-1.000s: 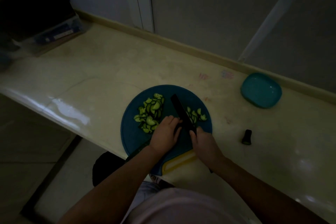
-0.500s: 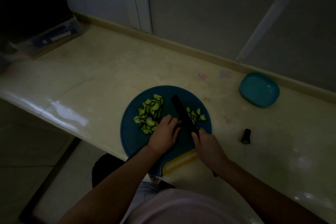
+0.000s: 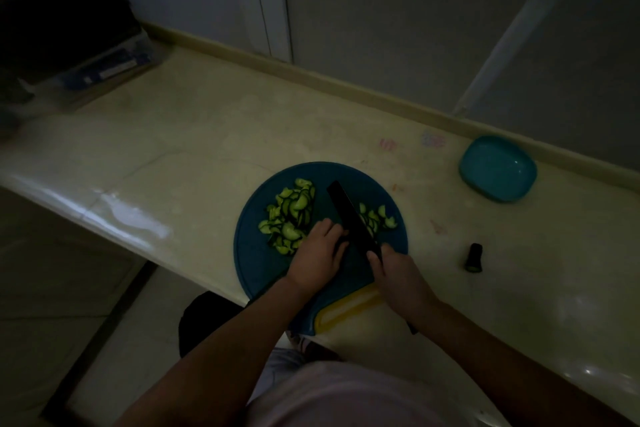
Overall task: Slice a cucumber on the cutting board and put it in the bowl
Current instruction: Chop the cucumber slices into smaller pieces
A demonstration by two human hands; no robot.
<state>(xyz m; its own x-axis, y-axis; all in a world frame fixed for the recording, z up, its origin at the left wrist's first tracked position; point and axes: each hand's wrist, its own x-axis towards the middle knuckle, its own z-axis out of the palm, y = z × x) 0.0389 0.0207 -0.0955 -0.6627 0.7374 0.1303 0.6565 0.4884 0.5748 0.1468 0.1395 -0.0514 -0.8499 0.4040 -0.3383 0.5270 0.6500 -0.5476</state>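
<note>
We are wearing a pale, pinkish-white top (image 3: 346,395), showing as a smooth rounded shape along the bottom edge. Our left forearm (image 3: 221,343) and right forearm (image 3: 502,340) are showing bare all the way down to the left hand (image 3: 317,258) and the right hand (image 3: 398,274). The dim light is hiding any finer detail of the fabric.

Left grip (image 3: 317,253) fingers curled down, right grip (image 3: 398,276) clenched round knife (image 3: 349,215)
</note>
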